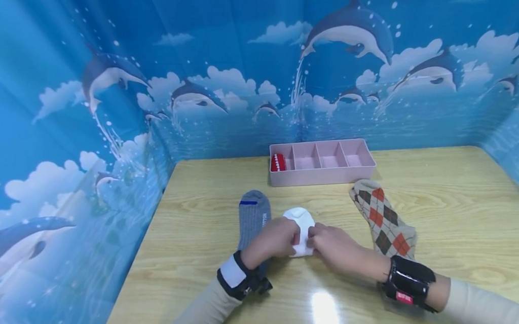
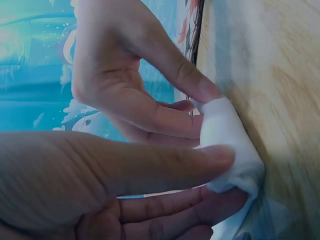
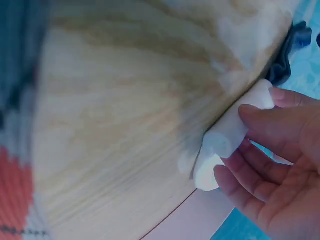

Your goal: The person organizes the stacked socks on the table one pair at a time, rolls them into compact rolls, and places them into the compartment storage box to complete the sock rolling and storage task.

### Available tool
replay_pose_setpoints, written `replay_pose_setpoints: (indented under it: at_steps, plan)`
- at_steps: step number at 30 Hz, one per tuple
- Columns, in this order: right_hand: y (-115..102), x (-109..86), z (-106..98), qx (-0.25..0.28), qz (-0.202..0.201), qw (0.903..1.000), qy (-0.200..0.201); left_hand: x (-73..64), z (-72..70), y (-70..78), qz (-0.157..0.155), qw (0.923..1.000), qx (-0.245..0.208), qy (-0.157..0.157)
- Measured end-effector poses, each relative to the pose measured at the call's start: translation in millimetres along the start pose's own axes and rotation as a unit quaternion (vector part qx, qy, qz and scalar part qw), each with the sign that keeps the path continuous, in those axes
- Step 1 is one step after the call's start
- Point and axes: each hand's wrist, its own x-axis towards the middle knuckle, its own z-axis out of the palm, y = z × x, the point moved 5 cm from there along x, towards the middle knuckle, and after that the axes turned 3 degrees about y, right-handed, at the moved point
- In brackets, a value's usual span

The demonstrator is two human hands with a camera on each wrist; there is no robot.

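Observation:
A white sock [image 1: 302, 217] lies on the table between my hands, its near part rolled up into a thick fold. My left hand [image 1: 275, 238] pinches the roll at its left end; in the left wrist view the thumb [image 2: 200, 162] presses on top with fingers tucked under the cloth. At the other end my right hand [image 1: 337, 247] grips the same roll. The right wrist view shows the rolled sock [image 3: 230, 132] between that thumb and the fingers, close along the tabletop.
A grey sock [image 1: 251, 220] lies flat on the left, partly under the left forearm. To the right is an argyle sock [image 1: 385, 220]. A pink divided box [image 1: 319, 178] stands behind, a red rolled item [image 1: 279, 162] in its leftmost compartment. Dolphin-print curtains [image 1: 246, 100] enclose the table [image 1: 466, 209].

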Motion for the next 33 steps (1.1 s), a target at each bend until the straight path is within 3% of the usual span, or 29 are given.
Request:
replay_pose_setpoints:
  at_steps: [8, 13, 22, 26, 30, 33]
  plan:
    - [15.3, 12.1, 9.2, 0.073, 0.034, 0.9949, -0.061, 4.8, 2.6, -5.3, -0.006, 0.9998, 0.018, -0.006]
    - [20.8, 17.9, 9.9, 0.112, 0.044, 0.9908, -0.062, 4.6, 1.9, -5.6, -0.006, 0.9997, 0.023, 0.000]
    - [26.3, 23.8, 12.9, 0.113, 0.078, 0.9891, -0.054, 6.1, -1.7, -6.7, -0.012, 0.9991, 0.036, 0.019]
    - [27.4, 23.9, 13.9, 0.103, 0.090, 0.9894, -0.049, 8.4, -1.1, -6.8, -0.017, 0.9991, 0.037, 0.008]
    - [24.0, 22.9, 10.7, 0.084, 0.075, 0.9932, -0.028, 10.4, -0.4, -7.0, -0.027, 0.9993, 0.022, -0.011]
    - [19.0, 21.1, 6.9, 0.054, 0.048, 0.9974, 0.003, 10.2, -1.2, -7.3, -0.023, 0.9996, 0.018, -0.004]
